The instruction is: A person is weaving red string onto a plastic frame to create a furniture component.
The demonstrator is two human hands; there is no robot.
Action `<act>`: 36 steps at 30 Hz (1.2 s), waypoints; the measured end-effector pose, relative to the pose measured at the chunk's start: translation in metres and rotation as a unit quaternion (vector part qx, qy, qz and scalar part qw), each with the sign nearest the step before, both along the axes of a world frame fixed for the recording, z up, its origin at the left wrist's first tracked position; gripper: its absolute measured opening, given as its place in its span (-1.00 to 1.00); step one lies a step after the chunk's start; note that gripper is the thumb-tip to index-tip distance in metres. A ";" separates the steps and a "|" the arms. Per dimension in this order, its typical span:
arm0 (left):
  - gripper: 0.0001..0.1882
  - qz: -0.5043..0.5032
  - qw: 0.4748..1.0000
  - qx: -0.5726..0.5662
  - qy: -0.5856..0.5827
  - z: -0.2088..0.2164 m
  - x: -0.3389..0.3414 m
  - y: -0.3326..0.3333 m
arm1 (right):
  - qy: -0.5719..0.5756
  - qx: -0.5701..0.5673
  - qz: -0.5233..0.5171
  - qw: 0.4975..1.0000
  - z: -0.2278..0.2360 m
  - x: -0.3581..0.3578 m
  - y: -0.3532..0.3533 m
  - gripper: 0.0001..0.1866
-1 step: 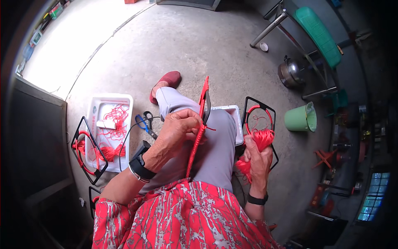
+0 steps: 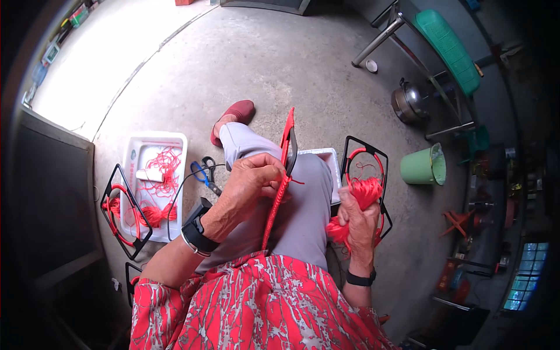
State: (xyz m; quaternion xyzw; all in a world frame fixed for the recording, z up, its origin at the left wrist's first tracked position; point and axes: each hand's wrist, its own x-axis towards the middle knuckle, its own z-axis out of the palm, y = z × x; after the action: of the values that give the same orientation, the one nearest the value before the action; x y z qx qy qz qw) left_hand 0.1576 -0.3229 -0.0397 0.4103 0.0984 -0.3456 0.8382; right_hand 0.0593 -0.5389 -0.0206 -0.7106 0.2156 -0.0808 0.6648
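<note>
Between my knees stands a black frame wrapped with red cord (image 2: 272, 219), seen nearly edge-on. My left hand (image 2: 245, 186) is closed in a pinch on it at mid-height, and a short red cord end sticks out to the right of the fingers. The fingertips are partly hidden behind the hand. Off to the right, my right hand (image 2: 359, 224) is wrapped round a hank of red cord (image 2: 367, 191), which bulges out above and below the fist. Behind this hand, a black frame with a red ring (image 2: 348, 153) leans by my right knee.
On the left, a white tray (image 2: 185, 175) holds loose red cord. Another black frame with a red ring (image 2: 140, 217) leans against it. Blue-and-black scissors (image 2: 204, 174) lie beside my left leg. A white box (image 2: 333, 169), green bin (image 2: 416, 164), metal pot (image 2: 406, 104) and green stool (image 2: 446, 49) stand rightward.
My right hand has shifted slightly left with the hank of cord. My left hand and the wrapped frame look unmoved.
</note>
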 end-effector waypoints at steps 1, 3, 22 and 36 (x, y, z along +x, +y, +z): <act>-0.97 0.000 1.000 0.000 0.001 -0.003 0.001 0.000 | -0.003 0.010 0.029 1.000 0.000 0.009 0.012 -0.84; -0.96 -0.001 0.998 0.036 -0.045 -0.008 0.002 0.001 | 0.010 0.014 0.081 0.997 0.005 0.024 0.032 -0.84; -0.88 0.017 0.819 0.216 -0.532 0.006 0.006 0.022 | 0.004 0.107 0.162 0.981 -0.006 0.040 0.059 -0.82; -0.94 -0.009 1.000 -0.007 -0.004 -0.009 0.006 0.005 | 0.010 0.155 0.147 0.977 -0.002 0.038 0.063 -0.84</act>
State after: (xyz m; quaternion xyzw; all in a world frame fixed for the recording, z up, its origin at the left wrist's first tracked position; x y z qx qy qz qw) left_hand 0.1641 -0.3177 -0.0492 0.4066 0.0891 -0.3521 0.8383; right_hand 0.0977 -0.4758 -0.0227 -0.6234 0.1257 0.0595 0.7694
